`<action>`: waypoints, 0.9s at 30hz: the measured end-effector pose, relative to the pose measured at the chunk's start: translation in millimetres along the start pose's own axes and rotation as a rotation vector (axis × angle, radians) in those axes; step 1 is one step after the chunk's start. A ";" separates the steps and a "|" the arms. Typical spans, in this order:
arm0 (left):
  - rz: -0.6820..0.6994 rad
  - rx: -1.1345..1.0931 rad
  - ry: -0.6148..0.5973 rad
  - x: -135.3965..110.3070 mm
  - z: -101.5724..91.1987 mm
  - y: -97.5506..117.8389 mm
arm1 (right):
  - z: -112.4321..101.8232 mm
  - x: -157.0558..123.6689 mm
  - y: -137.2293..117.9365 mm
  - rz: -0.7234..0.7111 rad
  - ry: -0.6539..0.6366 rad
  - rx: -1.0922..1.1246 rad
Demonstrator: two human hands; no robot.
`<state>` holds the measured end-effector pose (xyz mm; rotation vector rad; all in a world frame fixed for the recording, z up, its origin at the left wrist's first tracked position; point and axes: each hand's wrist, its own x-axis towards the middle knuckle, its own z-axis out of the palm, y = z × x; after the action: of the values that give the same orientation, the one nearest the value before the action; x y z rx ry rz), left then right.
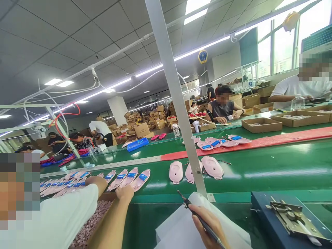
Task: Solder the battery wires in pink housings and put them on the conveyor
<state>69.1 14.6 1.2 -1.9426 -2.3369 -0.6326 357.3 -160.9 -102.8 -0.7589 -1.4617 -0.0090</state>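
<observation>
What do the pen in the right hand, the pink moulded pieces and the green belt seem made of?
The pen: dark plastic or metal, faint sheen; too small to tell. The pink moulded pieces: smooth plastic or silicone, softly glossy. The green belt: probably PVC, glossy, mirroring ceiling lights.

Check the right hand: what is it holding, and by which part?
The right hand grips a slim black pen-like tool by its shaft, between thumb and fingers.

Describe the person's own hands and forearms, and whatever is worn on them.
The left hand and right hand are bare, without gloves. The left forearm shows no sleeve, watch or band, and no ring is visible on either hand.
</observation>
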 end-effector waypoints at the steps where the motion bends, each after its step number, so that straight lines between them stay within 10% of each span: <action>1: -0.038 0.002 0.010 2.7 -3.0 -6.0 | 0.1 -1.3 0.7 0.005 -0.014 -0.001; 8: -0.241 -0.109 0.062 22.6 -12.5 -28.8 | -5.5 -4.0 0.9 0.018 -0.021 -0.067; 17: 0.128 -0.499 -0.078 -5.7 -43.3 -27.0 | -26.4 5.4 -14.4 -0.123 -0.029 -0.077; 23: 0.297 -0.705 -0.481 -66.3 10.0 16.7 | -26.8 10.2 -34.5 -0.154 -0.125 -0.040; 27: 0.328 -0.781 -0.614 -95.6 45.2 30.1 | -14.8 0.4 -31.4 0.154 -0.158 0.003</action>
<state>128.6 -55.7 -58.7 -3.1628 -2.1041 -1.1794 356.5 -191.8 -87.1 -0.8843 -1.5481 0.1742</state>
